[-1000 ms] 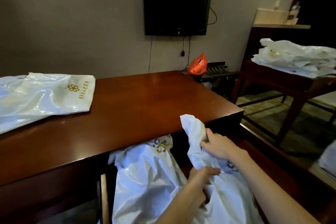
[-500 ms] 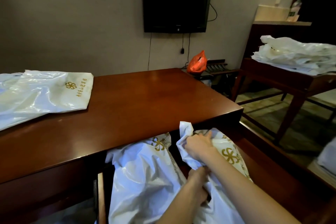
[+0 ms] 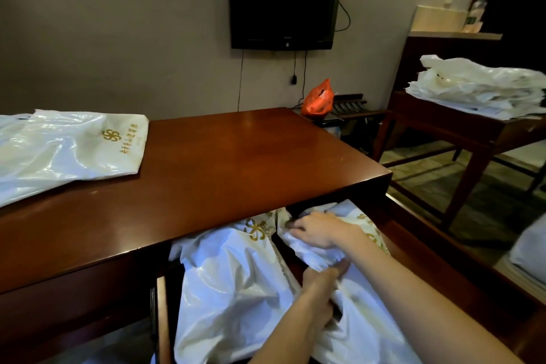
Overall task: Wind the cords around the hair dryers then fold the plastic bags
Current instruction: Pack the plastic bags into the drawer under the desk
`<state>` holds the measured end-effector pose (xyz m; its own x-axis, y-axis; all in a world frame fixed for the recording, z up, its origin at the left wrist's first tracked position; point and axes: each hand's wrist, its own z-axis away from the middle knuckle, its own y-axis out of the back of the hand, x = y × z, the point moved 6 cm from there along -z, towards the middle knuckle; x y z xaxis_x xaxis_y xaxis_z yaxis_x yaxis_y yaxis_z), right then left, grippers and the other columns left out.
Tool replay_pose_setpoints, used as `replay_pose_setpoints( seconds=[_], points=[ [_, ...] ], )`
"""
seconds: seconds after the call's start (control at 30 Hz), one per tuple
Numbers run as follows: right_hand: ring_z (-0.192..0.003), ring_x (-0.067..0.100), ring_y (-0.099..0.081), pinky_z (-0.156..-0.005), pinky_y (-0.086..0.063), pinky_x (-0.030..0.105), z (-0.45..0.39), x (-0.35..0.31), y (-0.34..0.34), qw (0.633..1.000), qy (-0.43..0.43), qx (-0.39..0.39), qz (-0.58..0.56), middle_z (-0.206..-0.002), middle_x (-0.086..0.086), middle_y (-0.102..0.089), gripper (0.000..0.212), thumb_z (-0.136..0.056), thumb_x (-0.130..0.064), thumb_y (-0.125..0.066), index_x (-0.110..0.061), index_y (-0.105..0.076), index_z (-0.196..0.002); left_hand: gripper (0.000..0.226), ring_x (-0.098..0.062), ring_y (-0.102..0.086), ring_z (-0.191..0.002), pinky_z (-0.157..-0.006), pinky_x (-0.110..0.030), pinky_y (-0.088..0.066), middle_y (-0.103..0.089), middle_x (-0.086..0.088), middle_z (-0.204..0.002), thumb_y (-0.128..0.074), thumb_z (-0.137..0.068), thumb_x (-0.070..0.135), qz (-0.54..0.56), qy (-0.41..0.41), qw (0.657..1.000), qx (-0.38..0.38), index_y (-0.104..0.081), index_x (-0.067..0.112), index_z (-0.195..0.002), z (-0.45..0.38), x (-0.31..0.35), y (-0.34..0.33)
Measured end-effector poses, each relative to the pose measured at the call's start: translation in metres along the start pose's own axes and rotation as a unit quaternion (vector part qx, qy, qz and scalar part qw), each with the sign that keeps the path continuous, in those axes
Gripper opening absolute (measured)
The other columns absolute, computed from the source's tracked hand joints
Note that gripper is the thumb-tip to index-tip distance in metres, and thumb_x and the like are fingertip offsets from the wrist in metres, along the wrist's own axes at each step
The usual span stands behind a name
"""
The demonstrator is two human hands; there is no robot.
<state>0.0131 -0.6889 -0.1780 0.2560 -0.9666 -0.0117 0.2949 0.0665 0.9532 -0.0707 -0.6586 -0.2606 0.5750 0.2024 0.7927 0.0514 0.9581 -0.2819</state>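
Two white plastic bags with gold logos lie below the front edge of the brown desk (image 3: 224, 174). My right hand (image 3: 317, 229) presses down on the upper end of the right bag (image 3: 363, 313), fingers pointing left. My left hand (image 3: 320, 284) grips the same bag lower down, at its bunched middle. The left bag (image 3: 233, 298) lies beside it, untouched. A third white bag (image 3: 65, 151) lies flat on the desk's far left. No hair dryer is visible.
A black TV (image 3: 283, 0) hangs on the wall. An orange bag (image 3: 319, 99) sits on a low rack behind the desk. A pile of white bags (image 3: 478, 87) rests on a dark table at the right.
My right hand has brought the bag's raised top end down from above the desk edge to just under it, flattening it. My left hand keeps its grip lower on the bag.
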Motion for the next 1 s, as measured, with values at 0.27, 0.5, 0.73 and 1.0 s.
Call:
replay_pose_setpoints(
  seconds=[0.27,0.5,0.73,1.0],
  points=[
    [-0.141,0.012,-0.026,-0.116,-0.024,0.043,0.053,0.068,-0.010,0.939,-0.034,0.235,-0.250,-0.151,-0.007,-0.036,0.052,-0.092,-0.050,-0.054,-0.030,-0.047,-0.139,0.028,-0.031,-0.064,-0.079,-0.081,-0.040,-0.052,-0.066,-0.016,-0.084,-0.077,-0.084,0.016,0.056,0.004,0.997,0.045,-0.063,-0.001,-0.100,-0.021,0.027,0.003],
    [-0.147,0.016,0.017,-0.114,-0.014,0.060,0.054,0.057,-0.043,0.969,-0.079,0.100,-0.213,-0.158,-0.020,0.015,0.125,-0.045,-0.102,-0.021,-0.038,-0.008,-0.151,0.031,-0.020,-0.061,-0.068,-0.054,-0.026,-0.049,-0.063,-0.011,-0.081,-0.076,-0.085,0.020,0.060,-0.003,0.997,0.056,-0.063,-0.004,-0.102,-0.046,0.053,0.012],
    [-0.149,0.016,-0.002,-0.113,-0.031,0.046,0.048,0.059,-0.047,0.965,-0.073,0.162,-0.192,-0.160,-0.012,0.004,0.107,-0.069,-0.071,-0.065,-0.036,-0.007,-0.151,0.015,-0.021,-0.063,-0.087,-0.083,-0.038,-0.052,-0.067,-0.012,-0.094,-0.069,-0.087,0.019,-0.299,-0.125,0.946,0.004,-0.065,0.005,-0.092,-0.012,0.092,0.037],
    [-0.147,0.010,-0.013,-0.117,-0.022,0.033,0.062,0.062,-0.045,0.924,-0.048,0.197,-0.323,-0.160,-0.012,-0.005,0.100,-0.078,-0.056,-0.068,-0.028,-0.008,-0.153,0.088,-0.018,0.014,-0.151,-0.119,-0.053,0.001,0.016,0.001,-0.164,-0.050,-0.090,0.063,-0.716,-0.287,0.633,-0.062,-0.002,0.032,-0.157,0.019,0.072,0.017]
  ],
)
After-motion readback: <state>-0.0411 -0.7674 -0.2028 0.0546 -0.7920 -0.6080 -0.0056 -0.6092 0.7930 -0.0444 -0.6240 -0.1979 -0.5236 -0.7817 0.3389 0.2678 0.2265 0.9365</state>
